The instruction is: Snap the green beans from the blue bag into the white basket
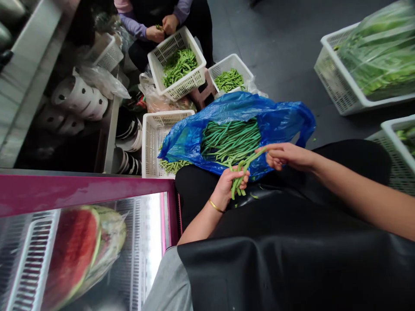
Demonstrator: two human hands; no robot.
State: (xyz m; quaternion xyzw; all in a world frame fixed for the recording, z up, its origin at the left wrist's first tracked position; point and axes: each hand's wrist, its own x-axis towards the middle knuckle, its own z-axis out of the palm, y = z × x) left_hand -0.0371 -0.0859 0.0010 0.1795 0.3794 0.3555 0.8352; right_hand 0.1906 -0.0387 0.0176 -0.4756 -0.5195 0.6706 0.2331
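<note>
My left hand (pixel 231 183) is closed round several green beans (pixel 239 183), whose ends stick out below the fingers. A gold bangle (pixel 216 205) circles that wrist. To its right, my right hand (pixel 281 156) pinches the tip of a long bean (pixel 253 157) that reaches back to my left hand. Just beyond both hands, a blue plastic bag (pixel 285 119) lies open over my lap, with many long green beans (pixel 231 137) inside. A white basket (pixel 152 138) with bean pieces (pixel 174 166) stands left of the bag, partly covered by it.
Across from me a person's hands (pixel 164 28) work above a white basket (pixel 197 77) of beans; a smaller bean basket (pixel 235 60) is beside it. Crates of greens (pixel 337 73) stand right. At lower left, a pink-framed case (pixel 97 185) holds cut watermelon (pixel 74 246).
</note>
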